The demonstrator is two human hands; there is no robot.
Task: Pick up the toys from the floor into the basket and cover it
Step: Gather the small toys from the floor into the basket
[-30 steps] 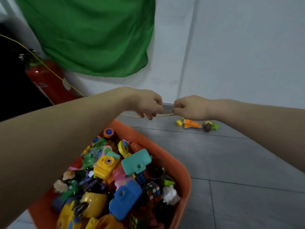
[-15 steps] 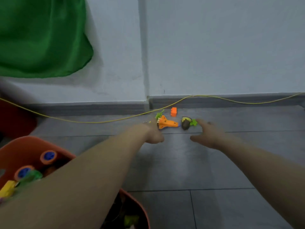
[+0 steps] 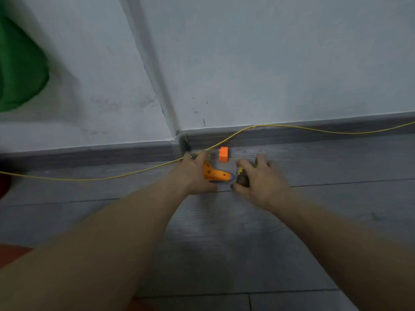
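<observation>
An orange shuttle toy (image 3: 217,174) lies on the grey floor near the wall corner. My left hand (image 3: 193,173) covers its rear end, with the fingers over it and the thumb below. Just to the right is a brown and yellow avocado toy (image 3: 242,179); my right hand (image 3: 261,179) is curled around it, thumb in front and fingers behind. A small orange block (image 3: 223,154) stands alone behind both toys, by the skirting board. Only a sliver of the orange basket (image 3: 11,251) shows at the lower left edge. No cover is in view.
A thin yellow cable (image 3: 134,173) runs along the floor and skirting board, passing just behind my left hand. A green cloth (image 3: 20,70) hangs on the wall at the left. Grey floor tiles lie between me and the toys.
The view has swung away from the basket and closer to the floor. Both hands have travelled forward and come down onto the two toys, the left on the orange one, the right on the avocado.
</observation>
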